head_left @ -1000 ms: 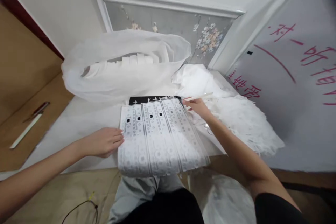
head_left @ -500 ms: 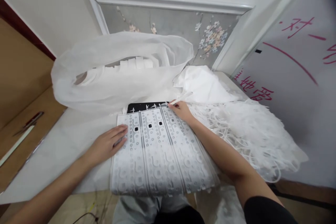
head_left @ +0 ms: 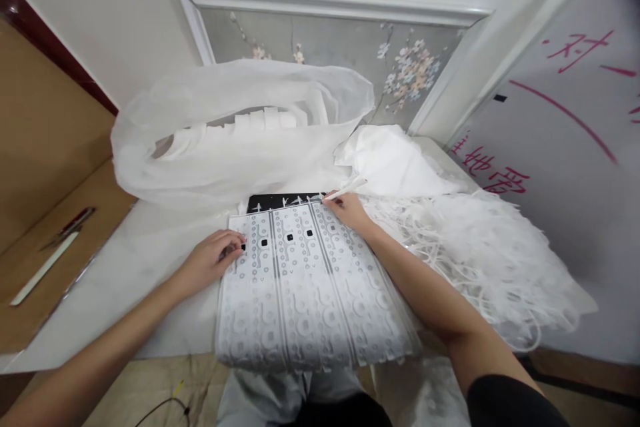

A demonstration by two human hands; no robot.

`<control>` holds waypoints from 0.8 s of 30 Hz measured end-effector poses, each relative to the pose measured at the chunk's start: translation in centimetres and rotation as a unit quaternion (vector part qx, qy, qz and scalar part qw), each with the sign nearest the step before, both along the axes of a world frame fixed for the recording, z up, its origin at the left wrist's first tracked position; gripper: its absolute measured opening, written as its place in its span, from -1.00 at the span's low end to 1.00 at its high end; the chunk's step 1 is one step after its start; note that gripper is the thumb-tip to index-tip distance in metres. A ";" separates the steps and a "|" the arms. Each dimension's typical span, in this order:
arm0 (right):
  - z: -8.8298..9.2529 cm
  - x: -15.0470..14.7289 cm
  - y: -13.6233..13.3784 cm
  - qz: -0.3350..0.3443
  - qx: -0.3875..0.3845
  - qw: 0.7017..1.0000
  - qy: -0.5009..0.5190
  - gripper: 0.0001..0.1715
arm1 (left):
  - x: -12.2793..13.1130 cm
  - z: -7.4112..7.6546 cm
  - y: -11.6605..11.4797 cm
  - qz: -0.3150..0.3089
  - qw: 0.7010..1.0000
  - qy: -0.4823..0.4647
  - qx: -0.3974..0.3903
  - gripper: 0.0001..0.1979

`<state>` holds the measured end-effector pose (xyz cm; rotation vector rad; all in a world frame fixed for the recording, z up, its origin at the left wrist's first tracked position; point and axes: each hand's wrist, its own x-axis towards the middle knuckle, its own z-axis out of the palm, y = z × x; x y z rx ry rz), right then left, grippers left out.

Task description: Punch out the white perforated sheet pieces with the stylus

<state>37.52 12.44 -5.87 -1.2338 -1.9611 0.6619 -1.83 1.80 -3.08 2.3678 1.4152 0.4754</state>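
Observation:
A white sheet (head_left: pixel 305 293) printed with grey curves, rings and small squares lies before me. It has several small black squares (head_left: pixel 290 237) along its upper part. A black panel (head_left: pixel 265 201) with white marks shows past its far edge. My left hand (head_left: pixel 215 257) is at the sheet's left edge, fingers bent in, with thumb and fingertips close around another black square; what they pinch is unclear. At the far edge my right hand (head_left: pixel 350 211) is closed on a thin white stick-like tool (head_left: pixel 354 185), its lower end hidden by my fingers.
Behind the sheet a translucent bag (head_left: pixel 165 100) surrounds a roll of white material (head_left: pixel 265 119). White cloth (head_left: pixel 390 159) and tangled white straps (head_left: pixel 475 260) spread right. On the left, a cardboard box (head_left: pixel 40 213) holds a cutter (head_left: pixel 73 223) and a white strip (head_left: pixel 45 270).
My left fingers have bent in from lying flat at the sheet's edge, uncovering a black square there. My right hand keeps its grip near the same spot. The whole view has shifted slightly.

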 end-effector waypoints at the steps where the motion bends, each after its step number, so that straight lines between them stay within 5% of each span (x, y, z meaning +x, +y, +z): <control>1: 0.1 0.0 -0.1 0.015 0.020 0.999 -0.029 -0.68 | 0.8 0.8 0.2 0.010 1.000 0.021 -0.009 -0.74; 3: 0.3 -0.1 -0.3 0.044 0.070 0.992 -0.091 -0.68 | 3.6 2.5 1.0 0.028 0.997 0.070 -0.008 -0.76; 6: 0.2 -0.3 -0.5 0.062 0.131 0.975 -0.167 -0.68 | 9.6 3.8 2.9 -0.023 0.995 0.093 0.032 -0.77; 11: 0.0 -0.4 -0.2 0.031 0.149 0.965 -0.213 -0.67 | 17.2 0.9 6.3 -0.090 0.982 0.099 0.134 -0.58; 15: 0.1 0.1 0.7 -0.064 0.099 0.982 -0.149 -0.65 | 17.5 -2.2 7.2 -0.105 0.980 0.074 0.153 -0.56; 18: 0.2 1.1 1.1 -0.129 0.049 0.989 -0.046 -0.66 | 16.7 -3.0 7.2 -0.112 0.980 0.069 0.150 -0.53; 24: -0.1 3.9 0.4 -0.086 -0.029 0.994 0.062 -0.60 | 16.6 -2.8 7.5 -0.144 0.979 0.083 0.115 -0.46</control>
